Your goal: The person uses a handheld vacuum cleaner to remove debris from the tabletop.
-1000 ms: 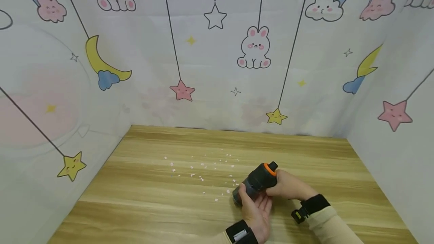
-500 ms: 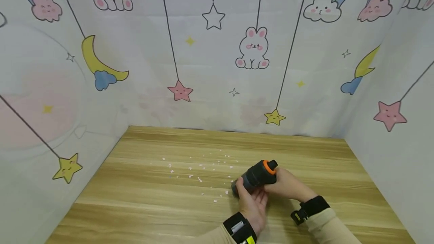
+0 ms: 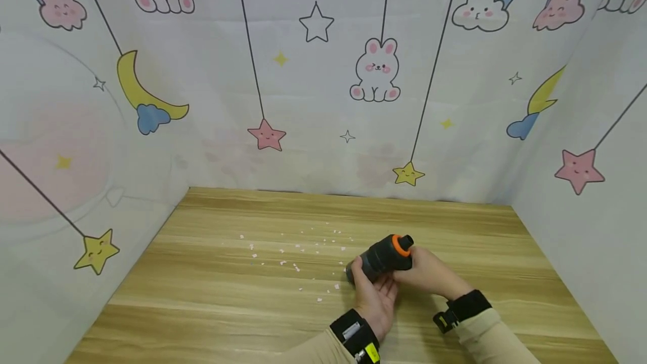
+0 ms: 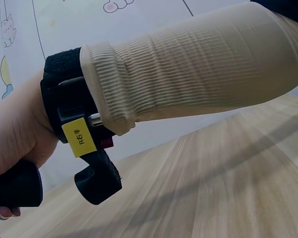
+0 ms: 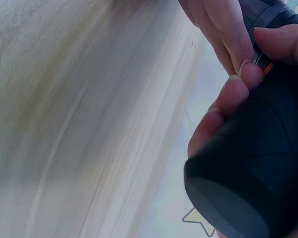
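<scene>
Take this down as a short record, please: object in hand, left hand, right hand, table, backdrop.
Object in hand: dark device with an orange ring, tilted
Left hand: thumb against the device's side, fingers beneath
Right hand: fingers curled round its handle
Table: wood-grain, scattered with small white scraps
Backdrop: white, cartoon-printed

Beige sleeves [image 4: 188, 69], ribbed cuff [image 4: 107, 87]; black wrist straps [image 3: 470, 304]; yellow tag [image 4: 79, 137], black lettering; small red tag [image 4: 107, 143]; dark cloth [image 4: 285, 9] farther up.
</scene>
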{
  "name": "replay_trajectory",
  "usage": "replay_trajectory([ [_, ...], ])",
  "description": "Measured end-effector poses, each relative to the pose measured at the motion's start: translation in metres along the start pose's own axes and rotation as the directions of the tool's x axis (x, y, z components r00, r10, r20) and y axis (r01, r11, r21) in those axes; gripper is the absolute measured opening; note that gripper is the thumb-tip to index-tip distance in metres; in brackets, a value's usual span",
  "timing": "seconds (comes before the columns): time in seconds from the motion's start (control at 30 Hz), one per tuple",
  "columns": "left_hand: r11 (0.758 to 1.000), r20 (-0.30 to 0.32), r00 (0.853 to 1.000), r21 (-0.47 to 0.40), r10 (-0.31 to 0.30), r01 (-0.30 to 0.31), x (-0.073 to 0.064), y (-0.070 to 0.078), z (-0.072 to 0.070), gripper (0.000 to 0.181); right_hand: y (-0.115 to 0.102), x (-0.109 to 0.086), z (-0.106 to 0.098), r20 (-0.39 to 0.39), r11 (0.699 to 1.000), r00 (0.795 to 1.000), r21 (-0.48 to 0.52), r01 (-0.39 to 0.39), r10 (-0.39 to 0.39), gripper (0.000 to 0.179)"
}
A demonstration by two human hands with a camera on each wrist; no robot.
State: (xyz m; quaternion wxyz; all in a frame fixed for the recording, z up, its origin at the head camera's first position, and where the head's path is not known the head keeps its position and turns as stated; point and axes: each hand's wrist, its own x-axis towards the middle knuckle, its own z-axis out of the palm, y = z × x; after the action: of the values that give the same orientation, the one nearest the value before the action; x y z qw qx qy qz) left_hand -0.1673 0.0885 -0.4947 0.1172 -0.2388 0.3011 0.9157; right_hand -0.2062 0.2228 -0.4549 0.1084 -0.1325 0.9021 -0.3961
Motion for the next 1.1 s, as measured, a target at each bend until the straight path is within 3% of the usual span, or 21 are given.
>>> replay_trajectory([
  [0.4,1.000,0.022,1.000,-0.003,0.005,-0.005,0.007,0.006,-0.003,0.078,-0.002,0.004,0.004,-0.010,1.000,1.000,0.008,-0.004,0.004,0.033],
  [0.7,1.000,0.022,1.000,0.016,0.012,-0.012,0.010,0.015,-0.005,0.074,-0.006,0.005,0.006,0.000,0.998,0.998,-0.008,0.055,-0.055,0.043],
  [0.93,0.999,0.010,1.000,0.027,0.025,-0.026,0.013,0.020,-0.006,0.069,-0.010,0.004,0.010,0.027,0.997,0.999,0.056,0.045,-0.047,0.039],
  [1.1,0.998,0.028,0.998,0.043,0.051,-0.053,0.016,0.022,-0.009,0.076,-0.010,0.003,0.011,0.040,0.997,0.998,0.065,0.048,-0.050,0.043],
])
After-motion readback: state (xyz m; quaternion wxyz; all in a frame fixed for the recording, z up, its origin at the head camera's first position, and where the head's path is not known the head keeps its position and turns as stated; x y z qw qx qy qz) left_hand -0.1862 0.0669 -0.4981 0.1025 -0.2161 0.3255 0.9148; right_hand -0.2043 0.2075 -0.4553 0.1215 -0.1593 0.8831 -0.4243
